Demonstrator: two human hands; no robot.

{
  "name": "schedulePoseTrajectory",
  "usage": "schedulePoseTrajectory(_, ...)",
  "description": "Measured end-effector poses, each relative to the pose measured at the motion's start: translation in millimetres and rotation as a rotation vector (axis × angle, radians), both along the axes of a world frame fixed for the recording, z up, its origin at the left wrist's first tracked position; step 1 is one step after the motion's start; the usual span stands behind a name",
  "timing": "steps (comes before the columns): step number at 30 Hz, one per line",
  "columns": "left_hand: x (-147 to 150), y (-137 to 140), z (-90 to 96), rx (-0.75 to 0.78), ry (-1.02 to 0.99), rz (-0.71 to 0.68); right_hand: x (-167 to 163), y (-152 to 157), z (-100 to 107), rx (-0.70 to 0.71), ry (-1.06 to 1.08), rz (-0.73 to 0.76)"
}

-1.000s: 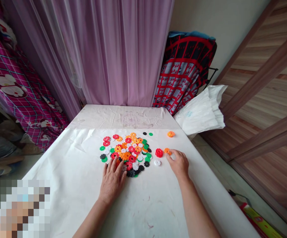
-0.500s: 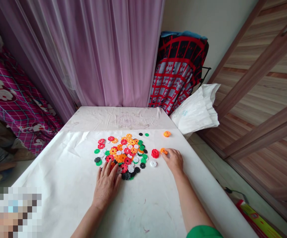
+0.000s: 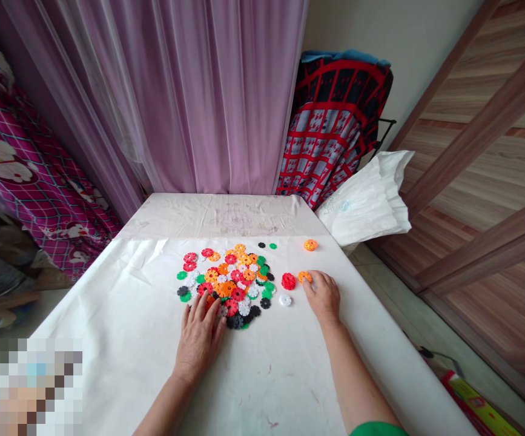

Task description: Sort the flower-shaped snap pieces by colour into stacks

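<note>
A spread-out pile of plastic flower-shaped discs (image 3: 228, 288) in red, orange, white, green and black lies on the table. Over its near left edge rests my left hand (image 3: 201, 333), fingers apart and touching some discs, none visibly gripped. To the right of the pile, my right hand (image 3: 324, 297) has thumb and fingers closed at an orange flower disc (image 3: 304, 277) on the tabletop; the fingers partly cover it. Just left of that hand are a red stack of discs (image 3: 288, 281) and a white disc (image 3: 285, 300). Farther back sits another orange stack (image 3: 310, 244).
A white cloth covers the table (image 3: 262, 375). One black disc (image 3: 261, 244) and one green disc (image 3: 273, 246) lie apart behind the pile. At the right edge leans a white sack (image 3: 366, 203). Purple curtains (image 3: 217, 97) hang beyond the far edge.
The whole view has shifted slightly, so everything appears a little farther right. Both hands keep nearly the same places, the left on the pile and the right at the orange disc.
</note>
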State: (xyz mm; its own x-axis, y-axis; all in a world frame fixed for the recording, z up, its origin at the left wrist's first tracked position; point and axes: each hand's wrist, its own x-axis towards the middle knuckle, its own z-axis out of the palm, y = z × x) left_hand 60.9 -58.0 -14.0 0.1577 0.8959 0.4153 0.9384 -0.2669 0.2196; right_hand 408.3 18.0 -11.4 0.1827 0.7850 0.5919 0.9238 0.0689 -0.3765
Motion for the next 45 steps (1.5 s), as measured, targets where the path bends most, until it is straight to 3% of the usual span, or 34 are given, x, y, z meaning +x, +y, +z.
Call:
schedulePoseTrajectory(2, 1, 0, 0.7, -0.008, 0.003, 0.002, -17, -1, 11, 0.042, 0.001, 0.050)
schedulePoseTrajectory(5, 2, 0, 2.9, -0.019, 0.013, 0.003, -57, 2, 29, 0.005, -0.039, 0.240)
schedulePoseTrajectory(8, 3, 0, 4.5, -0.012, 0.016, 0.000, -98, 12, 43, -0.117, -0.103, 0.399)
schedulePoseTrajectory(12, 2, -1, 3.4, -0.004, 0.015, -0.002, -130, 28, 50, -0.303, -0.200, 0.457)
schedulePoseTrajectory(21, 3, 0, 1.3, 0.000, -0.018, -0.002, -127, 40, 63, -0.641, -0.303, 0.475)
schedulePoseTrajectory(25, 3, 1, 0.0, 0.010, -0.020, 0.006, -126, 42, 65, -0.651, -0.287, 0.457)
schedulePoseTrajectory(29, 2, 0, -0.6, 0.023, -0.021, 0.012, -127, 42, 59, -0.542, -0.202, 0.437)
schedulePoseTrajectory(33, 2, 0, -0.1, 0.013, -0.011, 0.009, -105, 41, 46, -0.392, 0.125, 0.344)
schedulePoseTrajectory(36, 1, 0, -0.5, 0.002, -0.005, 0.004, -60, 39, 36, -0.319, 0.493, 0.242)
schedulePoseTrajectory(39, 1, 1, -1.2, -0.008, -0.018, -0.003, -9, 33, 29, -0.278, 0.855, 0.042)
schedulePoseTrajectory(42, 1, 2, -1.6, -0.014, -0.031, -0.010, 23, 26, 26, -0.263, 1.000, -0.049)
schedulePoseTrajectory(45, 0, 3, -1.6, -0.005, -0.021, -0.015, 27, 22, 23, -0.295, 1.000, -0.051)
